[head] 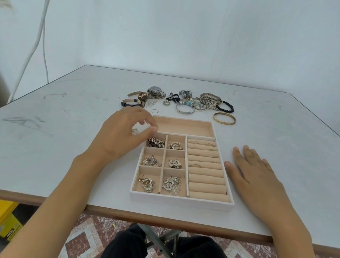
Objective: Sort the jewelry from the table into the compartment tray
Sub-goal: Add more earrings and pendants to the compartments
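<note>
- The grey surface (60,139) carries everything.
- The tray (180,201) sits between the two hands. Its small compartments on the left-hand side hold earrings (146,183) and a chain (156,143), and its padded rolls on the right-hand side hold thin rings (196,165).
- The right hand (254,174) lies flat on the surface just beside the tray, fingers straight and spread, holding nothing.
- The left hand (123,134) hovers at the tray's far left corner with fingers curled toward the thumb. A small pale piece (135,131) shows in the gap, but I cannot tell whether it is pinched.
- The unsorted pile of bracelets (200,102) and the watches (143,98) lie beyond both hands.
- A gold bangle (224,118) lies beyond the right hand.
- A loose ring (155,111) lies just past the left fingertips.
</note>
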Demonstrator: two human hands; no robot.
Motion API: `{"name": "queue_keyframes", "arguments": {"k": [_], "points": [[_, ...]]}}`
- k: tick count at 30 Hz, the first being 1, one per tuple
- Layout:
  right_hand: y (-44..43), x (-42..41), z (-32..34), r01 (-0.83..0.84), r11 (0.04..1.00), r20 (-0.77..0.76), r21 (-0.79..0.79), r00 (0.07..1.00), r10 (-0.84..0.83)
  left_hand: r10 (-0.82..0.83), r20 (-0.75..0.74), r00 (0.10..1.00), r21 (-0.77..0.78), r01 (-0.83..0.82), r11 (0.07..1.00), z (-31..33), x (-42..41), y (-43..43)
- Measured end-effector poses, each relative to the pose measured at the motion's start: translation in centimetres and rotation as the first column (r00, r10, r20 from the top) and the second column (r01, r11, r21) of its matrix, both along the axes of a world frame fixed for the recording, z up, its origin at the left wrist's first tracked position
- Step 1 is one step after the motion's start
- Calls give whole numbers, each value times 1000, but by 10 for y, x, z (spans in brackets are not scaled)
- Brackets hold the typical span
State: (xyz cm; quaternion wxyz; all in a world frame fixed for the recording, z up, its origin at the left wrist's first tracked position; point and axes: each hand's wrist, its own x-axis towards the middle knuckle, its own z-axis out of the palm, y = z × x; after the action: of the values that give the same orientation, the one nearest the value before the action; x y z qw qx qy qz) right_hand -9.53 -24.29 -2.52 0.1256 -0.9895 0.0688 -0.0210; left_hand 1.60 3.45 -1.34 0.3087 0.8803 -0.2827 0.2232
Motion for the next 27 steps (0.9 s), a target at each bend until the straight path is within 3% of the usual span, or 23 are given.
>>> {"name": "queue_keyframes", "arguments": {"k": [5, 14, 21, 27], "points": [[0, -1, 0, -3, 1000, -3, -2, 1000, 3, 168, -48, 985, -75, -171, 982, 0, 7, 7], [4, -1, 22, -6, 998, -84, -64, 996, 0, 330, -135, 934, 49, -327, 944, 13, 49, -3], [-5, 24, 68, -35, 998, -260, -59, 965, 19, 310, -136, 941, 136, -293, 947, 8, 80, -23], [-13, 84, 93, -70, 997, -153, 13, 986, 71, 292, -32, 956, 350, -264, 899, -1, 89, -26]]}}
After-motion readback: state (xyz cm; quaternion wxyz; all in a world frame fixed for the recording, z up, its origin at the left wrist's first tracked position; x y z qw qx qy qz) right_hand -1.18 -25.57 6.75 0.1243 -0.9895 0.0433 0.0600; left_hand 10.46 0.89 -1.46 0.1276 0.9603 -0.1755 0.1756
